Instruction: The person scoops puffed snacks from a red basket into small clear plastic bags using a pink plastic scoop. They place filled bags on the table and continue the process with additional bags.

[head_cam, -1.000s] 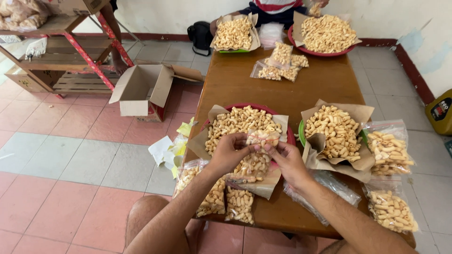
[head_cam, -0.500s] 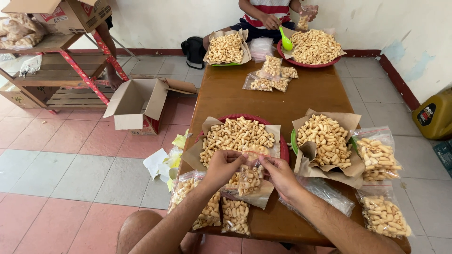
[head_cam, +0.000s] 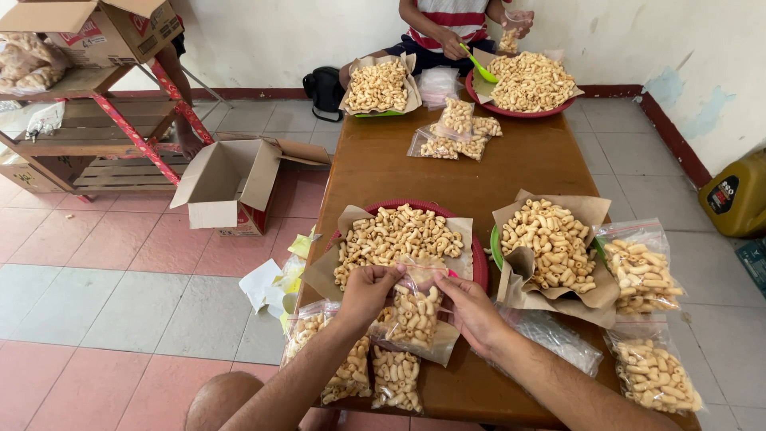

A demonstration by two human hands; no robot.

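Head view: left hand (head_cam: 369,292) and right hand (head_cam: 469,310) pinch the top of a snack-filled plastic bag (head_cam: 411,313) over the wooden table (head_cam: 447,172).

Bright, even daylight; soft shadows, sharp focus, wide-angle bending at edges.

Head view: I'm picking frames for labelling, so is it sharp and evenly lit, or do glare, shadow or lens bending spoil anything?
Head view: daylight is soft and even, shadows faint; the left hand, right hand and the bag they pinch are sharp; mild glare on the bag's plastic; the table edges splay towards the bottom, showing wide-angle distortion.
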